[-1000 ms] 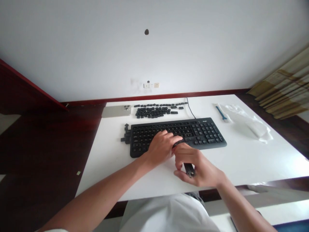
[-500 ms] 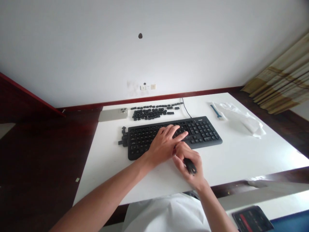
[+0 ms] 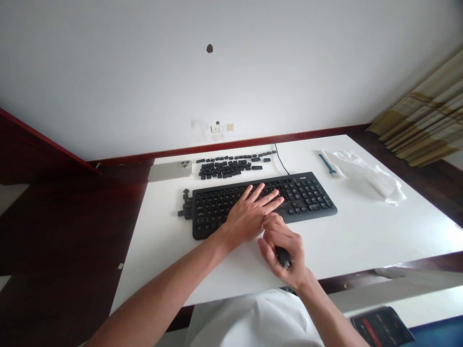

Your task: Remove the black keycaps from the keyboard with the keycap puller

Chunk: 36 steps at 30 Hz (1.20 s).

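A black keyboard point(image 3: 311, 193) lies on the white table, many of its keys bare of caps on the left and middle. My left hand point(image 3: 251, 212) rests on the keyboard's middle, palm down with fingers spread. Close against its thumb side, my right hand point(image 3: 284, 243) is wrapped round a black handle-like thing point(image 3: 284, 258), whose near end sticks out under the palm. What its far end touches is hidden by my hands. Loose black keycaps point(image 3: 224, 168) lie in rows behind the keyboard. A few more dark keycaps point(image 3: 187, 209) sit at its left end.
A phone point(image 3: 170, 171) lies at the table's back left. At the right are a blue brush-like tool point(image 3: 327, 165) and a crumpled clear plastic bag point(image 3: 379, 180). A cable point(image 3: 281, 161) runs from the keyboard to the back edge. A dark device point(image 3: 379, 327) sits below right.
My left hand's fingers have straightened and spread more over the keys. My right hand has shifted only slightly, still gripping the black thing. The whole view has moved a little.
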Available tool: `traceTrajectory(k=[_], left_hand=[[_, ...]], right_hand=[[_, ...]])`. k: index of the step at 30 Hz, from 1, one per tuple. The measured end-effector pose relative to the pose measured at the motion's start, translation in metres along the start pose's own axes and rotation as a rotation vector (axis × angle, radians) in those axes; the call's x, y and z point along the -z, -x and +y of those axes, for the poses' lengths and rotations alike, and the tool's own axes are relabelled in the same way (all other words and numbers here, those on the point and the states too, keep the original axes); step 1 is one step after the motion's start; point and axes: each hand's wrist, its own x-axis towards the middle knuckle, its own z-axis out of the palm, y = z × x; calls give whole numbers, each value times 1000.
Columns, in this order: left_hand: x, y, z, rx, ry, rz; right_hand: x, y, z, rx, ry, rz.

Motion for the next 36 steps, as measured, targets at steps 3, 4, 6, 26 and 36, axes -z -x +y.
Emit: traceTrajectory(k=[3, 4, 6, 26, 36], left_hand=[[1, 0, 1, 1, -3, 13], [1, 0, 2, 1, -3, 19], [2, 0, 3, 5, -2, 26], [9, 0, 2, 179, 143, 141], [20, 9, -25, 303, 371, 289]], right_hand=[[1, 2, 1, 3, -13, -3], [1, 2, 2, 1, -17, -2], [1, 3, 2, -5, -19, 6], [17, -16, -12, 136, 60, 22], [71, -132, 56, 231, 347, -47]])
